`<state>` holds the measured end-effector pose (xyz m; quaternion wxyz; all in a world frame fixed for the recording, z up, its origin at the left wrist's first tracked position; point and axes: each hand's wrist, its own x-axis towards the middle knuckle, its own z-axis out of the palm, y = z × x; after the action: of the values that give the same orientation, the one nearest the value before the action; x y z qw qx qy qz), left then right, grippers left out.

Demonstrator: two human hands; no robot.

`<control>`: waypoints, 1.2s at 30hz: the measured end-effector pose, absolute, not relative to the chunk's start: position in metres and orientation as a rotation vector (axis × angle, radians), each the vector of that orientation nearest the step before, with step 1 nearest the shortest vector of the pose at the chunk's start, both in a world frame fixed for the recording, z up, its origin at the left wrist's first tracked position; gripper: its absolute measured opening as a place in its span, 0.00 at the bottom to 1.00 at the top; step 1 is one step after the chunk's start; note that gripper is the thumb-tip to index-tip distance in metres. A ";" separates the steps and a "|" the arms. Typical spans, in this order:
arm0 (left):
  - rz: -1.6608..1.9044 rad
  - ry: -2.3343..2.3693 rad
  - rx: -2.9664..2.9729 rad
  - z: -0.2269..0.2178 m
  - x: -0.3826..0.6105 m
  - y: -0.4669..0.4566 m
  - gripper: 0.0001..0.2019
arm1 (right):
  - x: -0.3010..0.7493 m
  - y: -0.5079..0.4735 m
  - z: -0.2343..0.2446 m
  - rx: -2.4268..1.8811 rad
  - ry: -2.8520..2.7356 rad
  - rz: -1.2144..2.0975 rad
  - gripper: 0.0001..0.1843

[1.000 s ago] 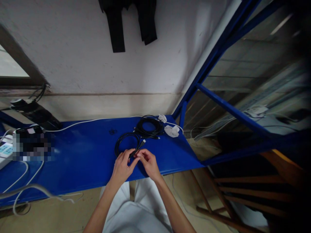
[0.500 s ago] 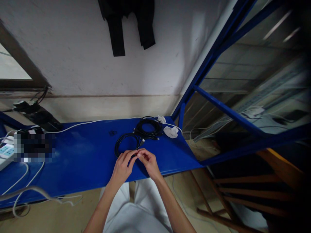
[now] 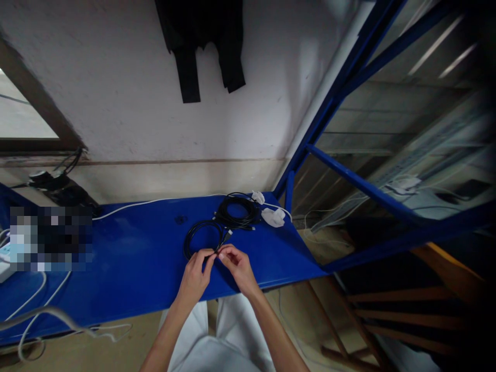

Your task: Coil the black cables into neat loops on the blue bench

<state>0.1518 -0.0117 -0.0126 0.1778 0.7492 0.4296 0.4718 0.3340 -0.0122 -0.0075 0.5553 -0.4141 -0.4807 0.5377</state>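
A coiled black cable [image 3: 201, 235] lies on the blue shelf [image 3: 135, 258] in front of me. My left hand [image 3: 196, 276] and my right hand [image 3: 238, 266] meet at the coil's near edge, and the fingertips of both pinch the cable there. The cable's plug end [image 3: 228, 233] sticks out just above my right hand. A second black coil [image 3: 237, 211] rests behind the first, apart from my hands.
White adapters [image 3: 273, 217] and a white cord [image 3: 147, 202] lie at the shelf's back right. A power strip and loose white cables [image 3: 34, 294] sit at the left end. Blue frame bars [image 3: 349, 178] rise on the right. Dark cloth [image 3: 201, 41] hangs on the wall.
Both hands stay pinched on the near coil and have shifted slightly up the shelf. The view has tilted a little; the coils have not moved.
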 end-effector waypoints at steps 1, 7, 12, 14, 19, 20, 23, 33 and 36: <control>1.333 1.213 2.117 -0.012 0.152 -0.012 0.07 | 0.334 -0.012 -0.008 -0.979 -1.129 1.272 0.13; 1.331 1.226 2.082 -0.011 0.154 -0.011 0.06 | 0.336 -0.010 -0.015 -0.973 -1.167 1.254 0.12; 1.328 1.241 2.079 -0.014 0.154 -0.010 0.06 | 0.337 -0.010 -0.013 -0.961 -1.206 1.241 0.11; 1.325 1.251 2.089 -0.015 0.154 -0.010 0.06 | 0.336 -0.010 -0.011 -0.955 -1.200 1.246 0.11; 1.304 1.284 2.127 -0.017 0.155 -0.011 0.07 | 0.334 -0.011 -0.009 -0.949 -1.189 1.254 0.12; 1.307 1.284 2.132 -0.016 0.155 -0.011 0.07 | 0.334 -0.011 -0.009 -0.951 -1.194 1.249 0.12; 1.328 1.270 2.132 -0.014 0.156 -0.011 0.07 | 0.333 -0.011 -0.008 -0.960 -1.209 1.230 0.13; 1.398 1.228 2.097 -0.012 0.157 -0.010 0.08 | 0.327 -0.012 -0.011 -0.986 -1.278 1.124 0.10; 1.395 1.246 2.111 -0.013 0.157 -0.011 0.08 | 0.323 -0.014 -0.013 -1.017 -1.333 1.018 0.08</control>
<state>0.1570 -0.0109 -0.0134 0.1597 0.7389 0.4361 0.4882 0.3229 -0.0140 -0.0135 0.5562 -0.4309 -0.5647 0.4314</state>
